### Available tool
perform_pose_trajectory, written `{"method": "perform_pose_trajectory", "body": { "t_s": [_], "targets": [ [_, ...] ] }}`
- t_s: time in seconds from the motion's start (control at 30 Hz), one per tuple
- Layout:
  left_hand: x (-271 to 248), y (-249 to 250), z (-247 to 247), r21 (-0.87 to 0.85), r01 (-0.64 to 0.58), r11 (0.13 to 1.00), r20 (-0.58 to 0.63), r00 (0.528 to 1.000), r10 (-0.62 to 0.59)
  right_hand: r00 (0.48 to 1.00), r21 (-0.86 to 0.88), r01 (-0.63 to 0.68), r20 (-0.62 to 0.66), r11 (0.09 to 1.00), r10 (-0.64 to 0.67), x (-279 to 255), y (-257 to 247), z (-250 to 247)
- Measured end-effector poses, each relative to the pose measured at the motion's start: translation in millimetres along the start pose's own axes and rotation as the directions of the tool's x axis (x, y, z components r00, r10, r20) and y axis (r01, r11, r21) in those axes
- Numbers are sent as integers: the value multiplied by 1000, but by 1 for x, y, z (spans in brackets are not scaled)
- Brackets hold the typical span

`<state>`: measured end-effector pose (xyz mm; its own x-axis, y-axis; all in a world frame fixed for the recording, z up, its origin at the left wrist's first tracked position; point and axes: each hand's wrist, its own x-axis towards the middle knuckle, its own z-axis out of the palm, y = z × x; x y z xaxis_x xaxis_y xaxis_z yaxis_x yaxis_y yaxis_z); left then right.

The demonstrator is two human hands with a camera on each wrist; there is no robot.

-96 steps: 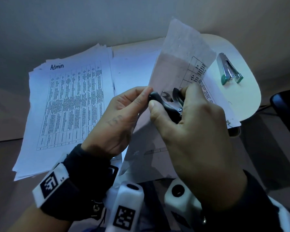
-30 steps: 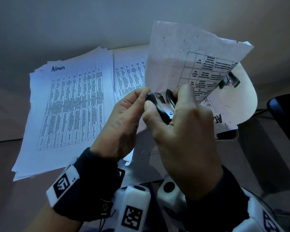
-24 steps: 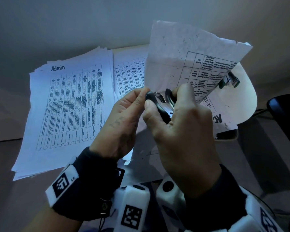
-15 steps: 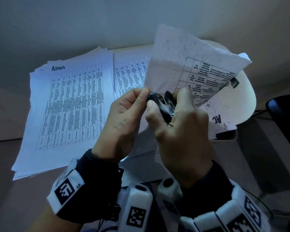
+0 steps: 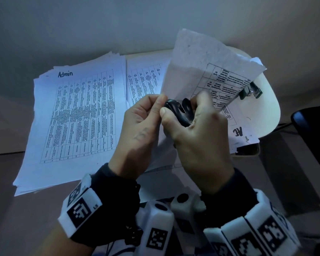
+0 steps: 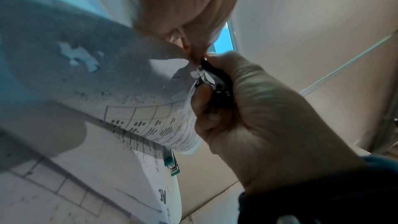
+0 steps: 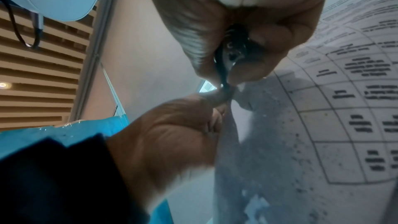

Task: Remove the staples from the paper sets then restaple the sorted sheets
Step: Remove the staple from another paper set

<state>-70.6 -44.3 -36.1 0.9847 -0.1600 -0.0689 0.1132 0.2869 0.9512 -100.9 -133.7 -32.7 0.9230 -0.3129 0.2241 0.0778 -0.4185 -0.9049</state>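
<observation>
My right hand (image 5: 198, 130) grips a black staple remover (image 5: 175, 111) between thumb and fingers, its metal claws at the corner of a stapled paper set (image 5: 201, 71). My left hand (image 5: 139, 130) pinches that same corner right beside the claws. The set is lifted off the table and curls upward, its printed table showing. In the left wrist view the staple remover (image 6: 215, 81) bites the crumpled corner of the paper set (image 6: 120, 77). In the right wrist view the staple remover (image 7: 232, 54) meets my left fingertips (image 7: 217, 96). The staple itself is hidden.
A thick paper stack marked "Admin" (image 5: 72, 115) lies on the left of the table, with another printed sheet (image 5: 144, 78) beside it. A teal-tipped stapler (image 5: 250, 90) lies at the back right on the white rounded table (image 5: 266, 111), partly behind the lifted paper. A dark chair (image 5: 314, 126) is at far right.
The lifted paper set has swung and drooped a little to the right, covering more of the stapler. Both hands stay at the same corner, right hand still working the staple remover.
</observation>
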Motion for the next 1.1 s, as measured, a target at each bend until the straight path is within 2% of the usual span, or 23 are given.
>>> {"method": "perform_pose_trajectory", "body": {
  "t_s": [0.4,0.63,0.73,0.9,1.0,1.1],
  "targets": [
    [3,-5,-1,123,-32,992,-70,997,41,998,16,23,-60,1000,-22,-3,8,7],
    [3,-4,2,226,-90,970,-84,990,112,995,44,24,-97,999,-20,-1,8,8],
    [3,-5,1,231,-82,970,-60,993,98,999,94,-3,-54,996,8,-1,9,7],
    [7,1,-3,235,-60,970,-96,992,85,998,235,-45,-32,971,54,-7,13,2],
    [10,6,-1,190,-43,981,-92,994,62,997,238,-72,3,968,74,-12,18,0],
    [13,6,-2,246,-40,969,-120,990,72,993,221,-118,58,968,107,-13,21,0]
  ]
}}
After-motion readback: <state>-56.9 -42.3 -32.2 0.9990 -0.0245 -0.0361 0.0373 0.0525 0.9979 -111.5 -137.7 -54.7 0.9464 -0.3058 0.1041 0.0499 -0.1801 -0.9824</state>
